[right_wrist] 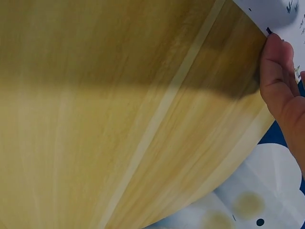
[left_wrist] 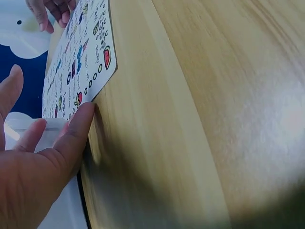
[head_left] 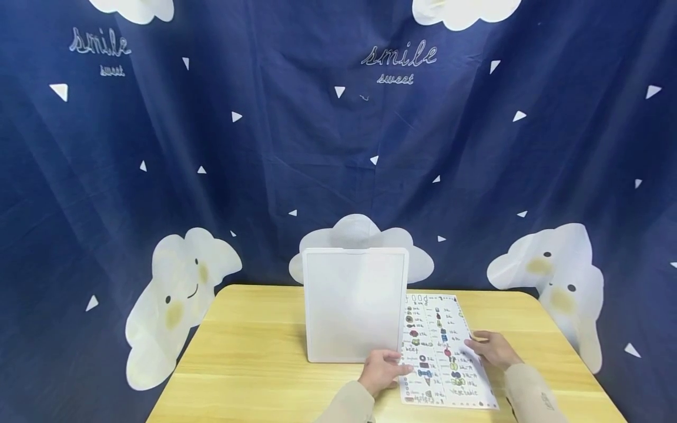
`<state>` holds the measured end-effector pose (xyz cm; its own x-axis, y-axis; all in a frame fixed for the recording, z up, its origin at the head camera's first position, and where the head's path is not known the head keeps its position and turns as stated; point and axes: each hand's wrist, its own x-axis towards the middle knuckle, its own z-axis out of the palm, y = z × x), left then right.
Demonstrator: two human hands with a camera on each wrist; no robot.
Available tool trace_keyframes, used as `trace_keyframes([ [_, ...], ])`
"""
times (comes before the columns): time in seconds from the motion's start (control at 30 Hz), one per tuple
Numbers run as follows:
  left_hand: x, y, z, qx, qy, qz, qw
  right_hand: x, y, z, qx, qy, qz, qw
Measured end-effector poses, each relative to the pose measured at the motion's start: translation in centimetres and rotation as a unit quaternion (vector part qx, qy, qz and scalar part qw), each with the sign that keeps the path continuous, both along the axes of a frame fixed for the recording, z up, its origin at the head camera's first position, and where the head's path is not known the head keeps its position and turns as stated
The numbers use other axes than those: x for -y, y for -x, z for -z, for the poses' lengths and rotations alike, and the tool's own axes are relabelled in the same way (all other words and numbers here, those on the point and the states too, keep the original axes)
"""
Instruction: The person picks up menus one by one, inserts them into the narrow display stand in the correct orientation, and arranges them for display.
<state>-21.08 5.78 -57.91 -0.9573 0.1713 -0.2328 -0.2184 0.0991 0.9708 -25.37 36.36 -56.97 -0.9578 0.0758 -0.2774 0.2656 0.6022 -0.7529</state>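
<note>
A white paper sheet [head_left: 444, 382] with hand-drawn coloured food pictures and handwritten words lies on the wooden table. My left hand [head_left: 382, 371] is at its left edge, near the lower right corner of a white rectangular board [head_left: 354, 305]. In the left wrist view, the index finger [left_wrist: 78, 129] reaches to the sheet's edge, and thumb and fingers are spread. On the opposite side, my right hand [head_left: 494, 348] touches the sheet's right edge with its fingertips. The right wrist view shows those fingers [right_wrist: 276, 71] at the paper's edge, gently bent.
The board rises above the table's [head_left: 243, 341] back edge and overlaps the sheet's left side in the head view. Behind the table hangs a dark blue curtain [head_left: 317, 147] with white clouds, triangles and lettering.
</note>
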Motion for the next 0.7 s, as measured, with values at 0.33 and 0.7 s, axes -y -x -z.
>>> trace_keyframes([
  [0.33, -0.6, 0.0, 0.0, 0.021, -0.048, -0.031, 0.9981, 0.0, -0.3, 0.0, 0.002, 0.002, 0.009, 1.000],
  [0.7, -1.6, -0.6, -0.2, -0.024, 0.054, -0.094, 0.9938, 0.2, -0.2, 0.3, 0.013, 0.042, 0.025, 0.999],
])
